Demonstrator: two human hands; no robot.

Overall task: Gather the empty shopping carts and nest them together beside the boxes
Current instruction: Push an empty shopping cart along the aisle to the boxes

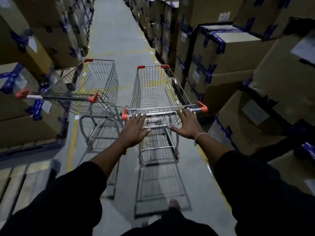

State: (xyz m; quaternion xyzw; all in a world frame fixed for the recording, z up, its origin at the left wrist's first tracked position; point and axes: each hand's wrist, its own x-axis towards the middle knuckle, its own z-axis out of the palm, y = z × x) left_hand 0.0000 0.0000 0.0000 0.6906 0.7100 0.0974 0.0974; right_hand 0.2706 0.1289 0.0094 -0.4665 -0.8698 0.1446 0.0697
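Left hand (135,127) and right hand (187,124), fingers spread and released, reach the near cart (158,92) handle. Second cart (88,82) stands left, un-nested, between stacked boxes (226,53).

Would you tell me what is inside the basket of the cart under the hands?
The right cart holds nothing visible: only bare wire mesh and floor showing through. The left hand and right hand cover part of its near end.
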